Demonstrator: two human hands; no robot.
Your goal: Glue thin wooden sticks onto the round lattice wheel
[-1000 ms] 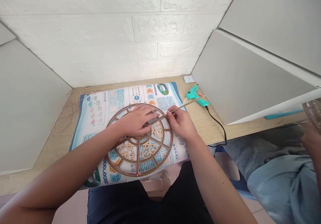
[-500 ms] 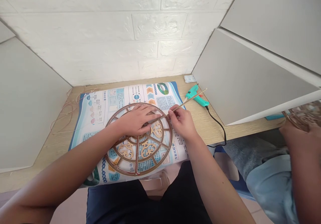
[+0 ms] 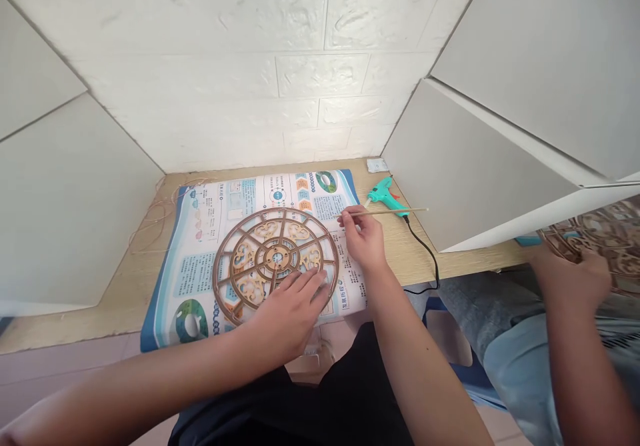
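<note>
The left hand lies spread on the brown openwork wheel on a printed poster (gold scrollwork fills some panels, others stand open), while the right hand pinches a thin wooden stick just beside the wheel.

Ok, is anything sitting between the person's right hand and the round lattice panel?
Nothing visible does. The right hand, pinching a thin wooden stick, is just right of the round brown lattice panel, and only the flat printed poster lies below that stretch.
</note>
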